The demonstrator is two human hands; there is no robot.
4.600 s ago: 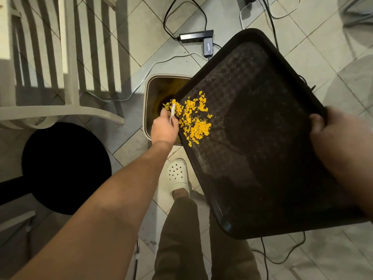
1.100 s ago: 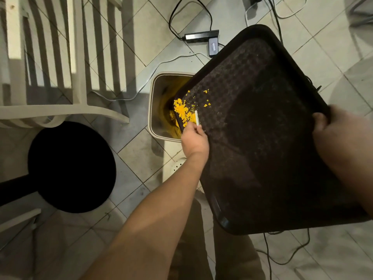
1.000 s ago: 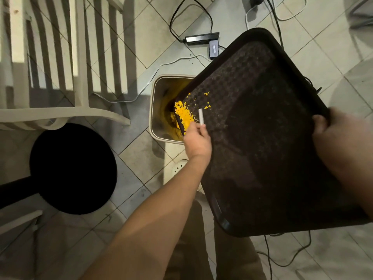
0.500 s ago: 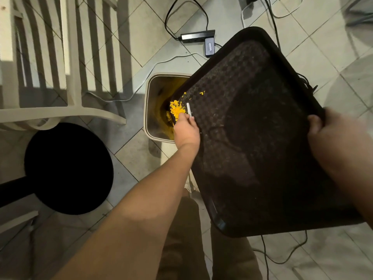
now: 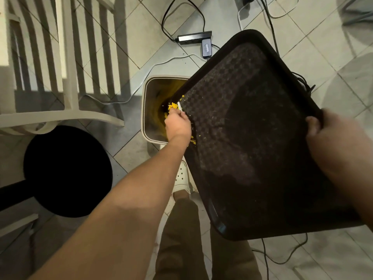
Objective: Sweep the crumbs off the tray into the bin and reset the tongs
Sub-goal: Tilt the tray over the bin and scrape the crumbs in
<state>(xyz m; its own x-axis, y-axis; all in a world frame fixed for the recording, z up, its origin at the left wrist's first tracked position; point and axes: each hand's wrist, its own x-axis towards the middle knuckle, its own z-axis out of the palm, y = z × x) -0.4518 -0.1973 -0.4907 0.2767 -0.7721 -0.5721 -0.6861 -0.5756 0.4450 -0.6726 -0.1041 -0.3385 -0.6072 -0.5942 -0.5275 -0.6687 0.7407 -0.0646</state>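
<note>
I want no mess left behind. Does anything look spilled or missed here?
Mostly tidy: the main yellow crumbs sit at the tray's lower edge over the bin. A few stray crumbs cling to the tray beside the left hand's wrist, behind the white scraper, so that sweep missed them.
</note>
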